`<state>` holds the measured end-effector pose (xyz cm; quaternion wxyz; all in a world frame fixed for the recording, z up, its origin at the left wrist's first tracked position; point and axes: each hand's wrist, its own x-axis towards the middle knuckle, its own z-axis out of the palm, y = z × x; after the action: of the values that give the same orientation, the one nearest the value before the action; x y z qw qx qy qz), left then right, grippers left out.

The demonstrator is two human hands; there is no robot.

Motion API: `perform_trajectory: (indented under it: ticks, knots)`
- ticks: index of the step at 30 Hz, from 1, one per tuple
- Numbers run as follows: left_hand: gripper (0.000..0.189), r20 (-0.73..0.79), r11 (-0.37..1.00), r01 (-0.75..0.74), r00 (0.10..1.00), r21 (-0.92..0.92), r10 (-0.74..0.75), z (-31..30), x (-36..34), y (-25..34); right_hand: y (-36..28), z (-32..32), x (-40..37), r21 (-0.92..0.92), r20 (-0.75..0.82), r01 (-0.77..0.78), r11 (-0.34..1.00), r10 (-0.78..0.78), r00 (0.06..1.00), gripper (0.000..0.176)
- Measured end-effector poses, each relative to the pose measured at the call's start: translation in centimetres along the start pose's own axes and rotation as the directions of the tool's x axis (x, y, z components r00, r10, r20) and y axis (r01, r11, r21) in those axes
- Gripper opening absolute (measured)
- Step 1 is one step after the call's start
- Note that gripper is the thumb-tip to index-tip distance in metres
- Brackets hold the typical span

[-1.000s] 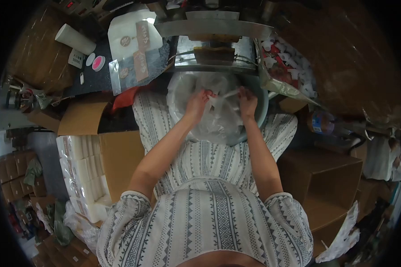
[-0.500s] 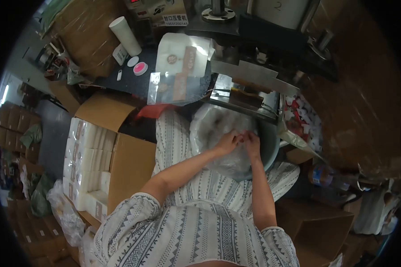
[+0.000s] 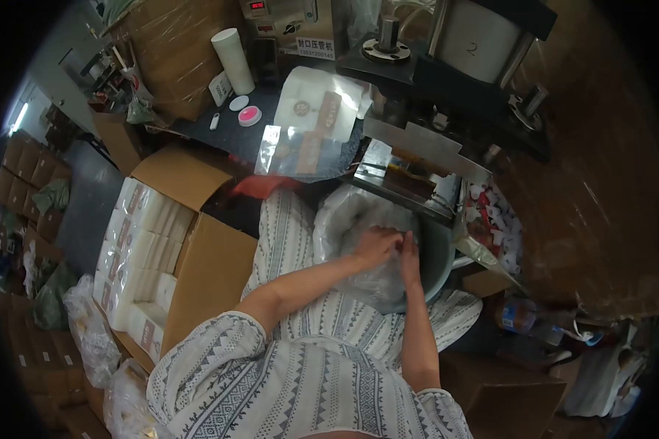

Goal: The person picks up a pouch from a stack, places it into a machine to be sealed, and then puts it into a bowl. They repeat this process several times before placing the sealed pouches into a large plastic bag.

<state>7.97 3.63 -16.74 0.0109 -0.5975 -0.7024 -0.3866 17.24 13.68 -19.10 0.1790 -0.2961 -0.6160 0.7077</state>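
My left hand (image 3: 377,247) and my right hand (image 3: 409,257) meet over a tub (image 3: 439,256) lined with clear plastic (image 3: 337,219) on my lap. The fingers of both are closed together at the fingertips; whatever they pinch is too small to make out. Just beyond the tub stands a press machine with a metal plate (image 3: 426,150). To its left, printed clear pouches (image 3: 311,110) lie on the dark tabletop (image 3: 198,132).
An open carton (image 3: 216,271) of white packages (image 3: 143,241) stands at my left. On the table are a white cylinder (image 3: 233,62) and a pink round container (image 3: 250,115). A bag of red and white pieces (image 3: 494,227) sits right of the tub. A bottle (image 3: 516,314) lies lower right.
The camera view has shifted, so the table and machine appear lower. My hands remain together over the tub, with the left hand turned more knuckles-up.
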Motion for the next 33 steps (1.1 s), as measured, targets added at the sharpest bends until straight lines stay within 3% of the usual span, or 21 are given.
perform_trajectory:
  ticks: [2,3,5,7,9,10,11,13,15,17,18,19,21,22,23,24,26,28,30,32,33]
  knots:
    - [0.021,-0.019,0.975,0.221,0.975,0.035,-0.221,-0.9,0.1,0.5,0.0,0.5,0.3,-0.005,-0.008,0.003,1.0,-0.003,1.0,0.05]
    - [0.021,-0.016,0.973,0.227,0.974,0.036,-0.226,-0.5,-0.1,0.3,-0.1,0.9,0.1,-0.006,-0.021,-0.006,1.0,0.006,1.0,0.051]
    - [0.018,-0.177,0.972,0.232,0.956,-0.036,-0.234,0.7,-0.8,0.1,0.0,0.3,0.3,-0.056,0.041,-0.064,0.996,0.067,0.997,0.049]
    - [0.016,-0.13,0.982,0.187,0.974,-0.003,-0.186,0.6,-1.0,-0.7,0.5,-0.1,0.7,-0.109,0.086,-0.11,0.988,0.12,0.989,0.047]
    - [0.015,-0.089,0.991,0.136,0.987,0.018,-0.134,0.4,-0.7,-1.4,1.8,0.0,0.9,0.196,0.067,-0.072,0.978,0.06,0.996,0.041]
    - [0.013,-0.063,0.997,0.055,0.997,0.055,-0.052,0.3,-0.8,-1.8,2.2,0.0,1.0,0.195,0.055,-0.079,0.978,0.069,0.996,0.041]
    - [0.011,-0.034,0.996,-0.027,0.999,0.089,0.03,0.2,-1.0,-1.9,2.5,0.2,1.1,0.117,-0.012,-0.054,0.992,0.056,0.998,0.038]
    - [0.01,0.02,0.996,-0.002,1.0,0.088,0.001,0.6,-1.9,-2.0,3.2,-0.2,1.6,0.039,-0.08,-0.046,0.998,0.049,0.996,0.035]
    - [0.009,0.071,0.995,0.029,0.997,0.096,-0.036,0.5,-3.4,-1.4,4.7,-2.0,2.6,-0.401,-0.145,0.103,0.91,-0.173,0.974,0.032]
    - [0.011,0.2,0.997,0.08,0.977,-0.023,-0.073,0.0,-5.7,0.7,8.6,-4.8,3.9,-0.413,-0.244,0.024,0.91,-0.136,0.96,0.032]
    - [0.011,0.205,0.995,0.094,0.975,-0.019,-0.088,0.0,-6.5,1.2,9.2,-5.0,3.9,-0.421,-0.344,-0.04,0.906,-0.119,0.931,0.033]
    - [0.014,0.185,0.988,0.153,0.972,-0.038,-0.143,0.2,-6.6,1.5,9.8,-4.9,3.9,-0.421,-0.33,-0.036,0.906,-0.116,0.937,0.033]
    - [0.017,0.159,0.971,0.232,0.962,-0.057,-0.221,0.3,-6.2,2.5,8.3,-4.2,2.2,-0.499,-0.412,0.001,0.867,-0.238,0.879,0.034]
    - [0.016,-0.075,0.982,0.188,0.98,0.031,-0.185,-0.3,-4.8,3.4,6.3,-3.3,0.7,-0.504,-0.397,-0.003,0.864,-0.229,0.889,0.034]
    - [0.016,-0.298,0.978,0.163,0.947,0.13,-0.118,-0.5,-3.9,3.7,3.3,-1.8,-1.2,-0.357,-0.27,0.1,0.929,-0.205,0.941,0.032]
    - [0.016,-0.307,0.975,0.182,0.942,0.126,-0.136,0.4,-3.7,2.8,0.4,-0.6,-2.8,-0.187,-0.134,0.176,0.966,-0.203,0.97,0.031]
    - [0.014,0.095,0.976,0.217,0.972,0.001,-0.217,2.6,-4.7,1.1,-4.4,1.4,-6.0,-0.274,-0.044,0.153,0.949,-0.171,0.984,0.031]
    - [0.014,0.058,0.959,0.274,0.961,-0.07,-0.271,1.2,-4.3,2.7,-5.8,1.9,-7.3,-0.348,0.071,0.162,0.923,-0.146,0.987,0.03]
    - [0.013,0.013,0.932,0.34,0.94,-0.122,-0.341,-1.6,-4.1,4.7,-5.6,0.3,-8.3,-0.011,0.079,0.298,0.954,-0.297,0.952,0.028]
    - [0.016,0.036,0.934,0.322,0.947,-0.153,-0.321,-4.9,-4.3,6.9,-6.6,-1.7,-8.4,-0.244,-0.164,0.295,0.924,-0.339,0.926,0.037]
    - [0.016,-0.003,0.926,0.357,0.933,-0.122,-0.36,-7.1,-4.4,8.0,-6.2,-3.3,-7.5,-0.252,-0.174,0.235,0.939,-0.282,0.943,0.043]
